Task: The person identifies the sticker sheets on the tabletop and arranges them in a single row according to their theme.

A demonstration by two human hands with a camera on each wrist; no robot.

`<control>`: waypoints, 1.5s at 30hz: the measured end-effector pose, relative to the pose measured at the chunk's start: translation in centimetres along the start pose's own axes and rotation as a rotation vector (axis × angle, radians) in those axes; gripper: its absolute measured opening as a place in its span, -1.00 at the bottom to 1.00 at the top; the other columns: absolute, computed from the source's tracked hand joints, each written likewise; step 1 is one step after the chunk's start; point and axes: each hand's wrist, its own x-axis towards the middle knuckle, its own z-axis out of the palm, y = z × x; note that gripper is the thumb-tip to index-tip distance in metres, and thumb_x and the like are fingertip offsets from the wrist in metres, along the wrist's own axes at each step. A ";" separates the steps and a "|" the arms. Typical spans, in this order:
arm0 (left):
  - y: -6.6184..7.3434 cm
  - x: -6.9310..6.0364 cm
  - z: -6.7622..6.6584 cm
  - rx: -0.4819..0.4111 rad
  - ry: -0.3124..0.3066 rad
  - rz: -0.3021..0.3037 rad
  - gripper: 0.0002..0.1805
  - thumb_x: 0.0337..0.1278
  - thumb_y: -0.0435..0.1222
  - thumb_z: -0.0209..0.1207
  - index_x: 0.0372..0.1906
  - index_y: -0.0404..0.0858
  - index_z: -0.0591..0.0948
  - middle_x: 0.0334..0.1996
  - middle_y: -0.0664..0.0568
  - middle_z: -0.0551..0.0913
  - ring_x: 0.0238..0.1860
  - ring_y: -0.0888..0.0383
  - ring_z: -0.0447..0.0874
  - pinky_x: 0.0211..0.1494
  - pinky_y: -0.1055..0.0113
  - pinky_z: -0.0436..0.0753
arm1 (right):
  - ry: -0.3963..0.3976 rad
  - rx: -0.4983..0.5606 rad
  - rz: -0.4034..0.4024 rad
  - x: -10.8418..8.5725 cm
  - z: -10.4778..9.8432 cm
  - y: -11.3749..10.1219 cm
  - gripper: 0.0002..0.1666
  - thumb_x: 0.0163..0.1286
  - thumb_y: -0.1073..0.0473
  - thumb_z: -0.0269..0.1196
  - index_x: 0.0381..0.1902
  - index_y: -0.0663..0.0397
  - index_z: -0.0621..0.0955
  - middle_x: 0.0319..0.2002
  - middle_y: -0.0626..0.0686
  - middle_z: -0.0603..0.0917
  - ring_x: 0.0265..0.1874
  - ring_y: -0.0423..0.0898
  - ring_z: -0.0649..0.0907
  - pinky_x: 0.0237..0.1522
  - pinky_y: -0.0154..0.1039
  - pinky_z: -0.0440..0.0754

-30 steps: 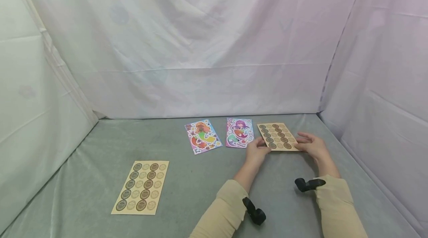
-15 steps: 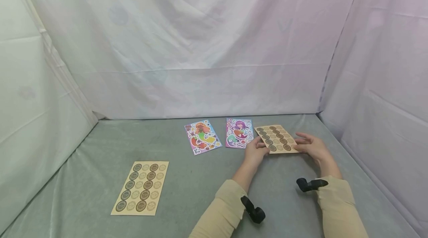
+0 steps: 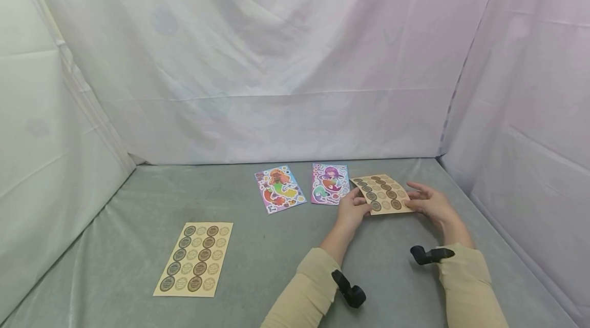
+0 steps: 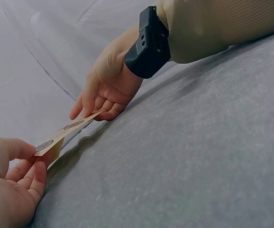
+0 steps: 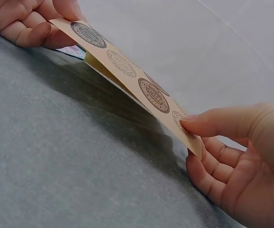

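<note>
A tan sheet of round stickers [image 3: 381, 193] is held between both hands at the right of the table, its near edge raised off the cloth. My left hand [image 3: 350, 213] pinches the near left corner, thumb on top and fingers beneath. The near right corner is pinched by my right hand [image 3: 432, 207]. In the right wrist view the sheet [image 5: 122, 64] bows slightly, and a yellowish underside or second layer shows below it. The left wrist view shows the left hand [image 4: 13, 183] and right hand [image 4: 111, 83] at either end of it.
Two colourful mermaid sticker sheets lie at the back, one tilted [image 3: 279, 189], one beside the left hand [image 3: 330, 183]. Another tan sheet of round stickers [image 3: 193, 259] lies at the front left. White cloth walls [image 3: 286, 128] enclose the back and sides.
The held sheet has come slightly toward the front and left, its near edge higher and its surface more bent. Both hands still pinch it; the other sheets have not moved.
</note>
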 end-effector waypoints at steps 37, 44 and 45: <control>0.8 0.1 -0.4 0.016 -0.077 0.006 -0.23 -0.07 -0.59 0.23 0.35 -0.16 0.39 -0.52 0.04 0.68 -0.58 0.11 0.67 -0.55 0.44 0.51 | -0.119 0.213 -0.010 -0.5 -0.5 -0.7 0.01 0.22 0.44 0.27 0.48 0.29 -0.04 -0.26 -0.18 0.63 -0.29 -0.26 0.64 -0.25 -0.37 0.62; 1.1 0.0 -0.7 0.025 -0.101 0.020 -0.22 -0.08 -0.59 0.23 0.36 -0.17 0.38 -0.55 0.03 0.68 -0.58 0.07 0.68 -0.54 0.40 0.52 | -0.130 0.214 -0.005 -0.6 -0.4 -1.1 0.02 0.23 0.41 0.28 0.49 0.25 -0.05 -0.23 -0.18 0.63 -0.26 -0.26 0.64 -0.24 -0.36 0.61; 1.2 0.1 -0.8 0.023 -0.103 0.021 -0.22 -0.09 -0.59 0.23 0.36 -0.17 0.38 -0.54 0.02 0.68 -0.57 0.06 0.68 -0.54 0.40 0.53 | -0.135 0.216 -0.007 -0.6 -0.4 -1.2 0.03 0.24 0.42 0.27 0.49 0.25 -0.06 -0.22 -0.18 0.63 -0.26 -0.26 0.64 -0.23 -0.36 0.61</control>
